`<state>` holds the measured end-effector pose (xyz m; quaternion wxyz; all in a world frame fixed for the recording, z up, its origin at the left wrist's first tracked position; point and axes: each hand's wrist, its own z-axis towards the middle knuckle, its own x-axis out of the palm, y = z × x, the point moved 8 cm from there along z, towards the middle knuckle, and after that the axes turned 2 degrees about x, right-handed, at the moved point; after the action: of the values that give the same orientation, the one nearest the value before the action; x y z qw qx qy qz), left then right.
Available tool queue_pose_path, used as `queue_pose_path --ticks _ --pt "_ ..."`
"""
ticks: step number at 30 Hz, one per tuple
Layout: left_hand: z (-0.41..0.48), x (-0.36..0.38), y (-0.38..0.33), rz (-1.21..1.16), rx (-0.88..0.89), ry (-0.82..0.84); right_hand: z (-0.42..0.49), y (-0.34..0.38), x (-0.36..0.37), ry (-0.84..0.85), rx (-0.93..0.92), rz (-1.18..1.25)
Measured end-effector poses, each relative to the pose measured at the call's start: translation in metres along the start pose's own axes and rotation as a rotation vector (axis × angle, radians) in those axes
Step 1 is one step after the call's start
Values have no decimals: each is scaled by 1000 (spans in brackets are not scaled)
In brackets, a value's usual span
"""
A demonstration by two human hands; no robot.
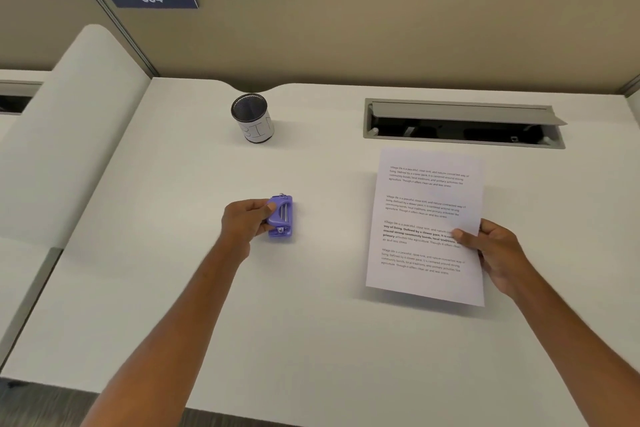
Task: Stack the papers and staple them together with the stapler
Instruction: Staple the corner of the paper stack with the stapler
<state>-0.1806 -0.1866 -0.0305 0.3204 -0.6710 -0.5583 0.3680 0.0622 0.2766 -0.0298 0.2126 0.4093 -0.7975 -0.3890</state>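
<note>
A small purple stapler (pixel 282 217) sits near the middle of the white desk (pixel 173 288), its underside with metal rails facing up. My left hand (pixel 244 220) grips it from the left side, thumb on top. White printed papers (pixel 426 225) are on the right, held slightly off the desk with a shadow below them. My right hand (pixel 495 253) pinches their right edge, thumb on the text. How many sheets are in the stack cannot be told.
A black mesh cup (pixel 253 118) with a white label stands at the back centre. An open cable tray slot (pixel 460 125) is cut into the desk at the back right. A beige partition wall (pixel 346 35) runs behind, with a sign reading 384.
</note>
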Motion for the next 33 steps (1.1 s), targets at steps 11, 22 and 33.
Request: queue_pose_path --ticks 11,22,33 --pt "-46 142 28 -53 -43 117 -9 14 -41 -15 -4 -31" --pt "-72 222 46 -38 -91 138 -5 2 -89 -40 33 -81" --pt "-80 245 52 -5 -102 193 1 -7 -88 -21 31 -96"
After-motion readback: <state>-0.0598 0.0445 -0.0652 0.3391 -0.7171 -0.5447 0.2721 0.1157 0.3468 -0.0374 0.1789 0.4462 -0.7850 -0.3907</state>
